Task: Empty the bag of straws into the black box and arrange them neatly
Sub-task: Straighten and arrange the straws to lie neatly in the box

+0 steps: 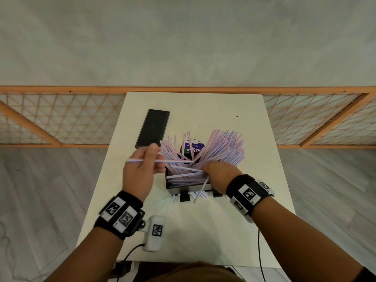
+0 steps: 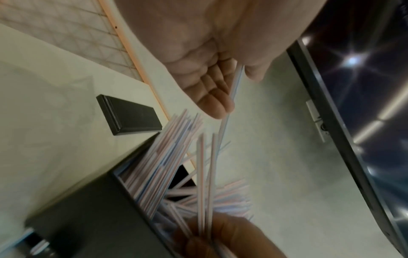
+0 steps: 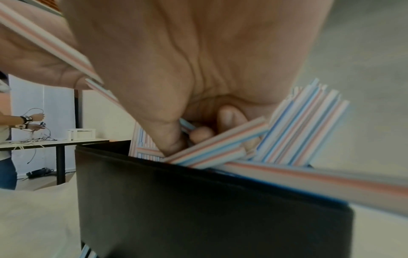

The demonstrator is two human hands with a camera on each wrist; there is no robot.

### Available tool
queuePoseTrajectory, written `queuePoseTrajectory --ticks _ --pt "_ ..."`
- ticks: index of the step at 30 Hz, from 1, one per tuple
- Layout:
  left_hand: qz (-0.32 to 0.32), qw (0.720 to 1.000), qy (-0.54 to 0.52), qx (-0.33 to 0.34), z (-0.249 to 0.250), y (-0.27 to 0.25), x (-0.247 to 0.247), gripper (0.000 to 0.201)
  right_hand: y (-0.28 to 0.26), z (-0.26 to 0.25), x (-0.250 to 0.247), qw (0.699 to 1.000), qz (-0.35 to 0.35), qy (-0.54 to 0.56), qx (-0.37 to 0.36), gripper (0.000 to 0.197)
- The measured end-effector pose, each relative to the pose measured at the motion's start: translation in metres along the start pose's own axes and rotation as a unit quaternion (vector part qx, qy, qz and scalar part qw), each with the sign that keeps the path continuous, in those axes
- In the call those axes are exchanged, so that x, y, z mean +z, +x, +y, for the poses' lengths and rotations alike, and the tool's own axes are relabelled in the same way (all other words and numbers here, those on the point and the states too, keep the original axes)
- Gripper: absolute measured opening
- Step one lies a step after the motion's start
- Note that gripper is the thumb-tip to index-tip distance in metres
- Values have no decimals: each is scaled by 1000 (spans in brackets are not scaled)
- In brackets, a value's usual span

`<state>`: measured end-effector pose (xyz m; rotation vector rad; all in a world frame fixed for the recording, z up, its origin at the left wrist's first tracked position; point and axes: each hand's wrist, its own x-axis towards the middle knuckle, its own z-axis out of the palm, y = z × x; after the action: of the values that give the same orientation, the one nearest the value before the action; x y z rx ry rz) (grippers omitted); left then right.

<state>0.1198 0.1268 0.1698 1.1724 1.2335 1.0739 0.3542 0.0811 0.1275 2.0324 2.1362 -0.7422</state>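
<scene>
While left hand pinches one straw crosswise, right hand grips straws fanning from black box.

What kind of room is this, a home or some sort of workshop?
Probably a recording lab or workroom, not a home. Both wrists wear bands with printed code tags, and another person wearing similar bands handles cables at a second table in the background.

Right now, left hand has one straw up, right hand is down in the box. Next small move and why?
Probably lower the single straw pinched by the left hand into the black box, parallel to the flat ones. The straws there fan out and cross, some over the rim, while the right hand grips a few.
</scene>
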Motion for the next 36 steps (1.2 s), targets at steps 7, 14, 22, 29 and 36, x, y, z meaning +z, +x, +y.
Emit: queuePoseTrajectory --ticks 7,14,22,29,36 --pt "-14 998 43 -42 -3 8 -9 30 3 -7 -13 991 73 91 -59 33" --pt "-51 989 116 -82 -30 6 19 35 13 -14 -15 997 55 -19 -52 32" --pt "-10 991 74 -110 -34 5 20 38 10 -11 -14 998 46 -19 -28 32" --pt "54 994 79 -47 -34 11 -6 18 4 -16 -7 996 47 -79 -22 22" --pt "22 994 65 -86 -41 9 -2 14 1 -36 -6 989 84 -109 -62 16"
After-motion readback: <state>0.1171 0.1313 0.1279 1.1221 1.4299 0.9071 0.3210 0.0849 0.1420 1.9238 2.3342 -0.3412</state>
